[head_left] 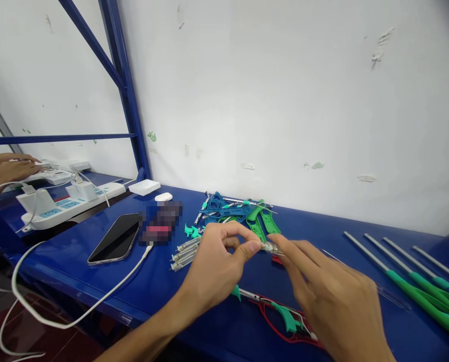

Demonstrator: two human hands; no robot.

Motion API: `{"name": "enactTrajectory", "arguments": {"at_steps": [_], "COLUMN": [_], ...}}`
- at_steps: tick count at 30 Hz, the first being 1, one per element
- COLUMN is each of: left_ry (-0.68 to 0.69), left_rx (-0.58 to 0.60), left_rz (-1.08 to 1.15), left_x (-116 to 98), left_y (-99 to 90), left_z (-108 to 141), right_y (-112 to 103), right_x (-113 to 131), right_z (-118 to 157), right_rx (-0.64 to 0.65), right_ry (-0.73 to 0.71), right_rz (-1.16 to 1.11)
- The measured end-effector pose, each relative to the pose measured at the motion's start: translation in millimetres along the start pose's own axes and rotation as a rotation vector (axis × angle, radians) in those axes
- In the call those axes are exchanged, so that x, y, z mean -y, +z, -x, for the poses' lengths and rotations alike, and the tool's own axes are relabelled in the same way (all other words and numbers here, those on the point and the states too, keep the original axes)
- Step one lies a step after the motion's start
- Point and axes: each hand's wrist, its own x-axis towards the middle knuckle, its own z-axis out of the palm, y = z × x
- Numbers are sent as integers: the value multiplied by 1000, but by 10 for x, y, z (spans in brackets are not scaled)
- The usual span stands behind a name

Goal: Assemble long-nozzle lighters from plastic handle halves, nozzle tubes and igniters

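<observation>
Small clear part (pixel 270 247), pinched between both hands' fingers (pixel 253 246); beneath them, blue bench (pixel 133 286); beyond, scuffed white wall (pixel 284 100).

"Any label, brand, number or sign you can read?"

"None that I can make out. The device (pixel 161 221) left of centre in the frame is blurred into squares, so I can't tell whether its screen shows any writing."

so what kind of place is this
Probably a small assembly workshop or bench: loose blue and green plastic parts lie in a pile, rods with green handles lie side by side on the blue table, and the two hands work on a small clear piece.
</observation>
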Motion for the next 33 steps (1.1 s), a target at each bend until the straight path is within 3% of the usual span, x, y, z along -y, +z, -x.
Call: {"name": "enactTrajectory", "arguments": {"at_steps": [3,6,11,16,22,33], "left_ry": [7,-5,-34,-75,-84,-112], "left_rx": [19,78,272,419,398,392], "left_rz": [-4,39,216,345,374,432], "left_x": [-2,25,58,55,63,82], "left_y": [-21,-36,-28,-33,-48,38], "left_z": [2,-2,3,10,2,23], "right_y": [-22,-43,-107,-125,-106,-33], "right_x": [-23,-29,3,0,21,-16], "right_z": [-15,-20,-63,-92,-66,76], "right_rx": [28,140,270,254,187,230], "right_ry": [-27,-17,112,-21,190,212], "right_rz": [-43,-138,-343,-393,-497,-446]}}
